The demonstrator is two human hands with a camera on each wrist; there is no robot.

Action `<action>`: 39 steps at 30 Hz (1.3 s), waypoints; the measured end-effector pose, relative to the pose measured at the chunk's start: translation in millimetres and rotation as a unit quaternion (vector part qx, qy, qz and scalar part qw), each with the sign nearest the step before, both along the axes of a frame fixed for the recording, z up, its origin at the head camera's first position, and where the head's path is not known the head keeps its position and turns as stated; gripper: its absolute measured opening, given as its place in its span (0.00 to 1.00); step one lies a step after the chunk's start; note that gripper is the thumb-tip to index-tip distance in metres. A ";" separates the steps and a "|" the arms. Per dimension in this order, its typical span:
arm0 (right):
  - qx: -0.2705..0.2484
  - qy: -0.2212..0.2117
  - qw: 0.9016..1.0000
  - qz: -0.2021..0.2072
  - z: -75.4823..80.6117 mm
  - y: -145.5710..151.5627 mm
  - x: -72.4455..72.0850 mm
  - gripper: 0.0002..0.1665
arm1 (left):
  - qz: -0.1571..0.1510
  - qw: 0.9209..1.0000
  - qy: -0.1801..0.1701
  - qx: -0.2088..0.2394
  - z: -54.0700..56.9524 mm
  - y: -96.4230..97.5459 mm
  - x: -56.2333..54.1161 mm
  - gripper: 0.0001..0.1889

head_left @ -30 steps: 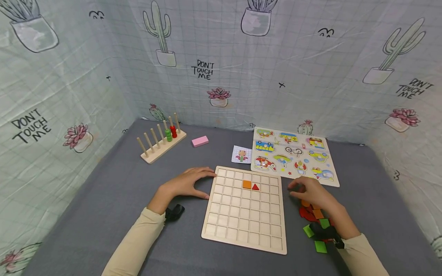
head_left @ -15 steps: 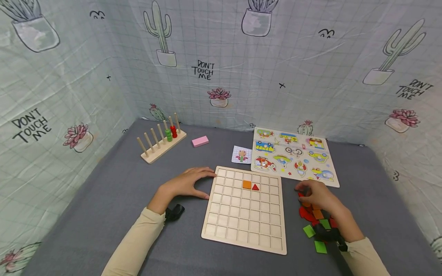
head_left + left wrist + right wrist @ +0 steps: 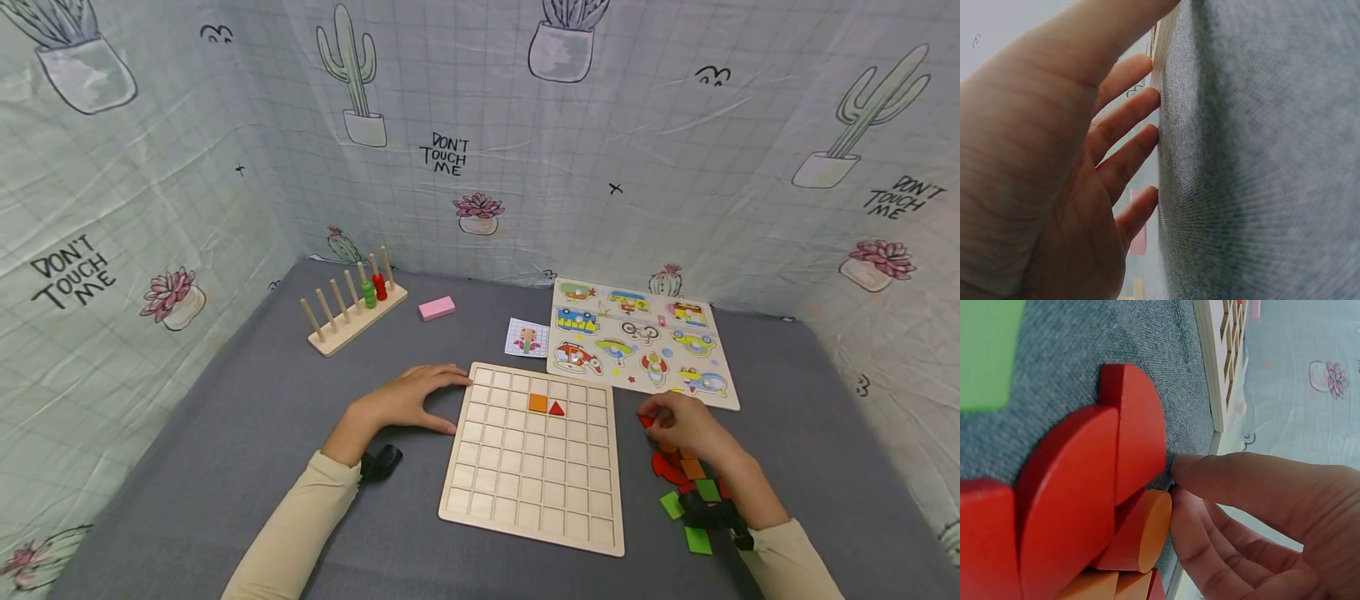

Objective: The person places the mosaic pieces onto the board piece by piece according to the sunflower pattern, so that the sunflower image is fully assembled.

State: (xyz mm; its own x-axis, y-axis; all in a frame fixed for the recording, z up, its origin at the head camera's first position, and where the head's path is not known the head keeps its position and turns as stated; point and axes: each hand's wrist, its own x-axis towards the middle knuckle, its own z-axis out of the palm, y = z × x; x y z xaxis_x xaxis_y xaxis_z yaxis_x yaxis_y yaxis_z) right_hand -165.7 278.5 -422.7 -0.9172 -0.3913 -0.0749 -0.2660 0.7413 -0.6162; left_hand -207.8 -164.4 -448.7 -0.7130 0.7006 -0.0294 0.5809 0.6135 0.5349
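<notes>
My left hand rests on the table at the left edge of the wooden grid board, fingers spread and relaxed. In the left wrist view, the fingertips are lined up along the table surface, near the board's edge. An orange square and a red triangle lie in neighbouring cells of the board. Right of it, thumb and fingers of my right hand pinch a small red piece, its shape mostly hidden. Loose red pieces, orange pieces and green squares lie under the right wrist.
A small pattern card and a vehicle puzzle board lie behind the grid board. Farther left are a pink block and a peg stand with green and red beads. Printed cloth encloses the table.
My right hand has drawn back to the right from beside the board to the loose pieces, and a red piece now shows at its fingertips. My left hand stays put.
</notes>
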 end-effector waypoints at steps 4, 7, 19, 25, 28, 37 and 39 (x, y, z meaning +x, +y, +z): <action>0.008 0.019 1.000 0.008 -1.8 -1.9 -1.4 0.10 | -0.001 1.000 0.005 0.004 1.0 -0.3 0.4 0.39; 0.014 0.029 0.999 0.015 -3.6 -4.3 -2.9 0.10 | -0.003 1.000 0.008 0.004 1.2 -0.5 0.4 0.38; 0.014 0.040 0.998 0.040 3.1 -20.2 -7.7 0.11 | 0.001 1.000 0.005 0.005 -0.8 -0.5 -0.7 0.39; 0.003 0.034 0.998 0.048 9.2 -36.2 -12.3 0.11 | 0.001 1.000 0.008 0.004 -0.5 -0.4 -0.8 0.39; 0.001 0.029 0.998 0.053 11.9 -46.0 -14.3 0.12 | -0.001 1.000 0.007 0.003 -1.1 -0.2 -1.2 0.39; 0.000 0.003 0.997 0.075 12.2 -77.2 -21.5 0.10 | 0.000 1.000 0.003 0.006 -0.7 -0.2 -1.6 0.39; -0.002 0.000 0.996 0.085 9.9 -83.6 -23.3 0.10 | -0.003 1.000 0.003 0.005 -2.6 -0.3 -1.2 0.39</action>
State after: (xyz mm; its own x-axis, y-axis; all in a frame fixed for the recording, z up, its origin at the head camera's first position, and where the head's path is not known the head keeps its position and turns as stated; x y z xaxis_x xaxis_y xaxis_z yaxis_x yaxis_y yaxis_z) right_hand -189.0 195.0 -412.8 -0.8376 -0.5414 -0.0731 -0.3876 0.6831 -0.6190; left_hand -209.0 -164.7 -451.2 -0.7092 0.7048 -0.0190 0.5872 0.6053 0.5374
